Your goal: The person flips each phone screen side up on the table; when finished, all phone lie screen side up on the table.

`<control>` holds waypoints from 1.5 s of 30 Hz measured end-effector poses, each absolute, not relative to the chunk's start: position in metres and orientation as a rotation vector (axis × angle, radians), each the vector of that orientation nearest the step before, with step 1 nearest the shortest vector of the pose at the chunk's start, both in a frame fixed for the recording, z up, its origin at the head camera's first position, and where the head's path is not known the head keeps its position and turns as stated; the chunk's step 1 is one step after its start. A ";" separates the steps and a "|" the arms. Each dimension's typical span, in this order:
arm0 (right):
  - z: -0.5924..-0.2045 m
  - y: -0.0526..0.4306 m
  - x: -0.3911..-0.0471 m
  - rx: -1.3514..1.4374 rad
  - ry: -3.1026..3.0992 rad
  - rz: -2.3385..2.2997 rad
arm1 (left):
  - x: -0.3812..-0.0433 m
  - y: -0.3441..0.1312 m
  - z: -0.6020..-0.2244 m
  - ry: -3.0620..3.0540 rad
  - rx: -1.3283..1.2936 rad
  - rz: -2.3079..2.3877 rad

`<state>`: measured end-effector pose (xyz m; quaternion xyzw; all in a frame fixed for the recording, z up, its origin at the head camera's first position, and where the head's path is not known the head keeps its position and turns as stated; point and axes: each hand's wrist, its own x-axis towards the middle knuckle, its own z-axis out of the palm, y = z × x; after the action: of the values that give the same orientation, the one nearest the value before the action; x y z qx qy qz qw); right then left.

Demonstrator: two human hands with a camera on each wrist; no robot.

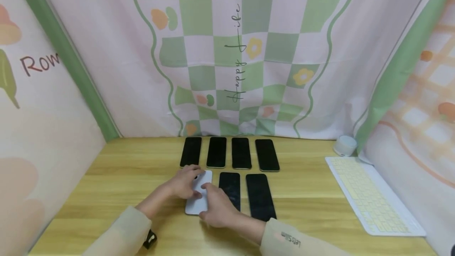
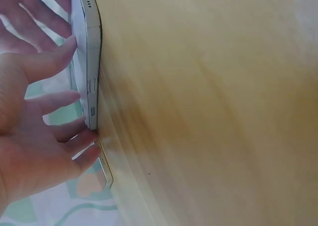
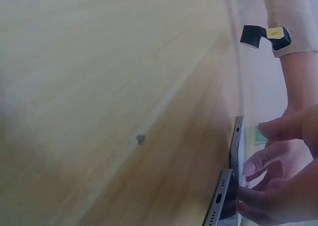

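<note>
A white phone (image 1: 194, 207) lies on the wooden table with its pale back upward, a dark camera spot near its far end. My left hand (image 1: 183, 183) rests over its far left part, fingertips at the far edge and thumb on the back. In the left wrist view the phone's side (image 2: 93, 57) faces me, and the left fingers lie straight and spread. My right hand (image 1: 219, 206) reaches over the near right part. In the right wrist view its thumb (image 3: 280, 128) stands apart from the phone while other fingertips are at the surface.
Right of the white phone lie two black-screened phones, one nearer (image 1: 230, 188) and one farther right (image 1: 261, 196). Several more black phones (image 1: 217, 152) form a row behind. A white keyboard (image 1: 373, 200) and small white cylinder (image 1: 345, 145) stand at the right, before a patterned curtain (image 1: 256, 121).
</note>
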<state>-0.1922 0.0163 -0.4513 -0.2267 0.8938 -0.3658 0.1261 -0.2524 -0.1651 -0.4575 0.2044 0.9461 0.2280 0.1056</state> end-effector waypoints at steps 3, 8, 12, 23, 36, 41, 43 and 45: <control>-0.454 0.013 -0.191 -0.656 2.651 -1.007 | -0.253 -0.166 -0.458 2.784 0.607 0.665; -0.456 0.010 -0.189 -0.668 2.725 -0.897 | -0.252 -0.168 -0.458 2.780 0.610 0.670; -0.457 0.007 -0.187 -0.715 2.772 -0.785 | -0.250 -0.168 -0.455 2.773 0.602 0.692; -0.462 0.004 -0.192 -0.846 2.831 -0.596 | -0.255 -0.167 -0.454 2.763 0.551 0.893; -0.470 0.008 -0.195 -0.926 2.767 -0.567 | -0.270 -0.160 -0.457 2.707 0.242 1.072; -0.463 0.008 -0.190 -0.886 2.749 -0.549 | -0.273 -0.158 -0.458 2.720 0.188 1.148; -0.461 0.009 -0.189 -0.868 2.744 -0.560 | -0.273 -0.158 -0.458 2.723 0.171 1.201; -0.460 0.009 -0.189 -0.853 2.733 -0.587 | -0.274 -0.158 -0.457 2.727 0.162 1.240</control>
<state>-0.1892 0.0095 -0.4598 -0.2900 0.9295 -0.1998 0.1093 -0.2737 -0.1578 -0.4571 0.0539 0.9067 0.4122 0.0709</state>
